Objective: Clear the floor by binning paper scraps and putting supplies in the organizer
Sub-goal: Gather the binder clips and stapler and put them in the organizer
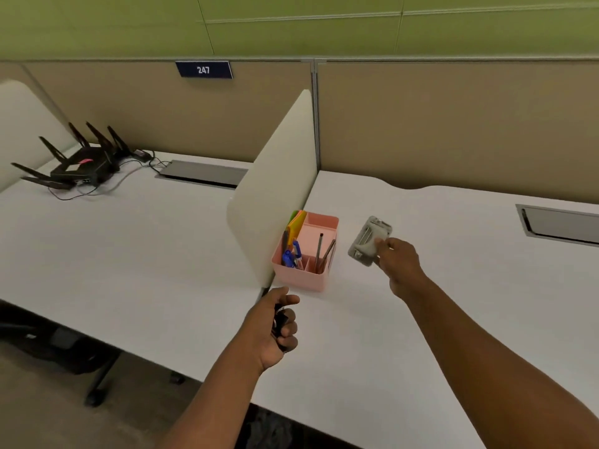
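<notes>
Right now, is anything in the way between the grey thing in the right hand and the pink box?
Nothing visible. The right hand holds the grey hole punch just right of the pink organizer, with only bare desk between them. Pens and sticky notes already fill parts of the organizer.

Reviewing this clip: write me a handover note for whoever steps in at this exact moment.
Left hand: curled round small dark items, possibly binder clips; too blurred to be sure. It is just in front of the organizer.
Right hand: pinching a grey metal hole punch, held just right of the organizer.
Pink plastic desk organizer: on the white desk against the cream divider panel, already holding pens, coloured sticky notes and two metal rods.
Done: some supplies are in.
Left: stow both handfuls. Floor and bin barely show, so scraps are unconfirmed.
</notes>
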The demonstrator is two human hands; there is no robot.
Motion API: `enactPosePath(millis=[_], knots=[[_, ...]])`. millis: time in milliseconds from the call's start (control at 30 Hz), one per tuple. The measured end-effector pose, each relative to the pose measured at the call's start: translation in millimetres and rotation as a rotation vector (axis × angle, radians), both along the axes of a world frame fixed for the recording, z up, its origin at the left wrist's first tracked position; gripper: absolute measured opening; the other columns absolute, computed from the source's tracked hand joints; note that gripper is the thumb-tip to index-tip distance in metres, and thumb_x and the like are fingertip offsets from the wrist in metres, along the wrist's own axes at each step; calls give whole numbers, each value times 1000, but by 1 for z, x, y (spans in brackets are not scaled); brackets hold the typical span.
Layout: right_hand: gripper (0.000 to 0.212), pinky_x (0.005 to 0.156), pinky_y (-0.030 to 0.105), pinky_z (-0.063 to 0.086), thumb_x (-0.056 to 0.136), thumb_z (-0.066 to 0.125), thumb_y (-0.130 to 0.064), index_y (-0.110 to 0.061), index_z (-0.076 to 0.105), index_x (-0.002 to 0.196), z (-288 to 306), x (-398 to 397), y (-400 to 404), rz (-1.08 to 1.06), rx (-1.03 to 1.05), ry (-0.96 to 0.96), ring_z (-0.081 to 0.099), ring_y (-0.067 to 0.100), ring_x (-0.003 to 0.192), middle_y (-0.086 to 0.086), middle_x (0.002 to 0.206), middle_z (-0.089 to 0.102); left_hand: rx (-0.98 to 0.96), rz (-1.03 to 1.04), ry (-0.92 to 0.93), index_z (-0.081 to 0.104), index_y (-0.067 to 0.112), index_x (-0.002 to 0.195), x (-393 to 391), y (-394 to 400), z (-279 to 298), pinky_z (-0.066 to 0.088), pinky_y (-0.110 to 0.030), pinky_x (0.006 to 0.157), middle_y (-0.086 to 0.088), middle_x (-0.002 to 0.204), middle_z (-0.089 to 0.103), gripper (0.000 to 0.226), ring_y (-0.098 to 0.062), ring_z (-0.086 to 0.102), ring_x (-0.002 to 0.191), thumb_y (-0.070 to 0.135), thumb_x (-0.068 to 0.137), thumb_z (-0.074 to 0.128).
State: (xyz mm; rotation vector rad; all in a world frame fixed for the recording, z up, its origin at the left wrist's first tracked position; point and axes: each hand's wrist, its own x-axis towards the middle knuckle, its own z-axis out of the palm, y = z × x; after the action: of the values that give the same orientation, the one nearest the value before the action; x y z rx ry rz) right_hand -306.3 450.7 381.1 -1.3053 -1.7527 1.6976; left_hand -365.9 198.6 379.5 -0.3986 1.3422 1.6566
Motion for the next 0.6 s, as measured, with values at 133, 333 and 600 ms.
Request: enactPosePath(millis=[133,333,600], knots=[[29,61,18,55,95,49,-19,0,63,111,-2,-53,38,5,52,-64,63,23,85,14,113,63,0,22,-7,66,10,89,-17,10,2,19,-19,43,-1,53,39,26,-13,30,40,35,86,63],[40,85,29,36,100,36,-35,-7,52,124,-5,-114,47,72,131,-425,45,28,116,15,129,49,27,49,-10,66,9,93,-51,25,3,21,-19,43,-2,54,42,27,-12,31,40,35,88,62],[22,57,26,36,95,55,-24,-9,60,110,-41,-151,37,299,-344,-355,43,13,67,4,93,59,73,84,-23,65,9,92,-94,39,-7,20,-18,44,-2,55,43,23,-12,32,39,31,85,61]])
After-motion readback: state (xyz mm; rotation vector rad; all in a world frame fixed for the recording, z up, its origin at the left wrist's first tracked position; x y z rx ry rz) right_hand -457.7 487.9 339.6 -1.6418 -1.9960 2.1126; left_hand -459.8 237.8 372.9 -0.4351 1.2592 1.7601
